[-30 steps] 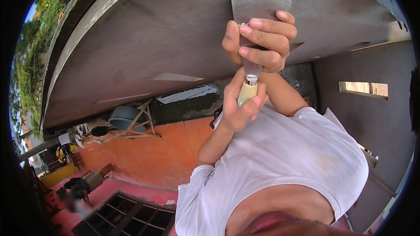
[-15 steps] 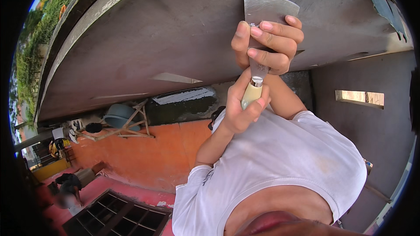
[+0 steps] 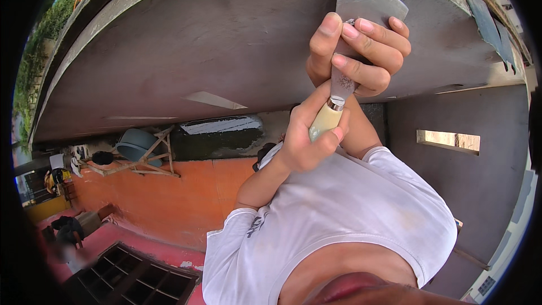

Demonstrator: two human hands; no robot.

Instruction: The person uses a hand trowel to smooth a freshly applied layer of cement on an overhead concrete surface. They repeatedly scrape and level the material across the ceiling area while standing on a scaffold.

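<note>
A wide-bladed putty knife point(image 3: 326, 120) with a cream handle is held up against a broad grey surface point(image 3: 226, 39) in the upper part of the view. My left hand point(image 3: 305, 144) is closed round the handle, thumb lying along its side. Higher up, my right hand point(image 3: 375, 59) clasps the metal neck and lower blade, fingers curled over the front. A small dark crumb of residue shows on the blade between the right thumb and fingers. The blade's wide end points away from me, close to the surface's pale far edge; whether it touches cannot be seen.
At left, a wooden stand point(image 3: 135, 164) and a blue-grey tub point(image 3: 137, 146) are by an orange area point(image 3: 192, 195). Another person point(image 3: 76, 231) is farther left, near a dark gridded window point(image 3: 132, 277). A slot point(image 3: 449, 140) opens in the right grey wall. Torn bluish strips point(image 3: 486, 25) hang upper right.
Both hands and the putty knife have moved up and to the right in the view, the blade nearer the far edge. The background has shifted left as my head moved. The grip is unchanged.
</note>
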